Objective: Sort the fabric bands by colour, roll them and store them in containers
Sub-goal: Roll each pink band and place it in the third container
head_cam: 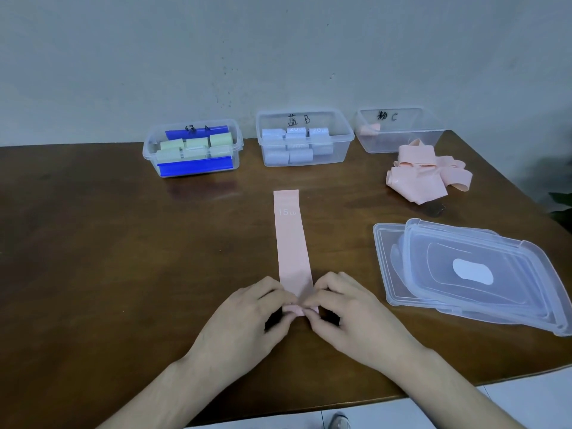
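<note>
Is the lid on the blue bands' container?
No, the middle container stands open, and the clear lids lie stacked on the table's right side.

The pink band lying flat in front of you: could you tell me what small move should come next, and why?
Probably roll the pinched near end forward, away from the body. Both hands, left hand and right hand, pinch the near end of the pink band, where only a first small fold shows, while the rest lies flat and unrolled toward the pink container.

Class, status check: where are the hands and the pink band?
Left hand and right hand pinch pink band, near end. Rolling just started. Nothing in the way.
</note>
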Tool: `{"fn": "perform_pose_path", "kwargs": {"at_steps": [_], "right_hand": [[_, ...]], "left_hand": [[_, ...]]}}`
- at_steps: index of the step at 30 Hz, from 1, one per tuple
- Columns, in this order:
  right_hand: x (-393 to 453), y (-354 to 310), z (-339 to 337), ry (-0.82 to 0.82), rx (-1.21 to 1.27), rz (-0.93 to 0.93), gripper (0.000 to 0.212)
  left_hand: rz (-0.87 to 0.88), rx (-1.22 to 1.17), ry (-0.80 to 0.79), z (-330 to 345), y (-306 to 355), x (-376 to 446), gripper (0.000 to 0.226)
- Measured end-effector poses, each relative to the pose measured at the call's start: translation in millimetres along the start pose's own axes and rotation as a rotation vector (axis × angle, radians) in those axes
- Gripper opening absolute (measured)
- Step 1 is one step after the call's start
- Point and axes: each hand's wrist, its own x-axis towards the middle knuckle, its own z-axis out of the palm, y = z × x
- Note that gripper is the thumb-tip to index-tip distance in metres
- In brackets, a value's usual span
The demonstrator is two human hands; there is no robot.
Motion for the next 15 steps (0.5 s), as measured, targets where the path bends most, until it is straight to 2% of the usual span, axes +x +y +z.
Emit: {"fn": "perform_pose_path", "kwargs": {"at_steps": [7, 11, 15], "right_hand": [[0.3, 0.3, -1.8, 0.005, 0.006, -0.026, 0.020], [1.9, 2.8, -2.1, -0.015, -0.030, -0.025, 0.019], [5.5, 3.6, -2.6, 0.011, 0.008, -0.015, 0.023]], "left_hand": [[0.036, 0.063, -0.016, -0.8, -4.1, 6.2, 0.022], [0.009, -0.001, -0.066, -6.2, -5.0, 10.7, 0.020], [0.014, -0.033, -0.043, -7.5, -5.3, 11.8, 0.021]]}}
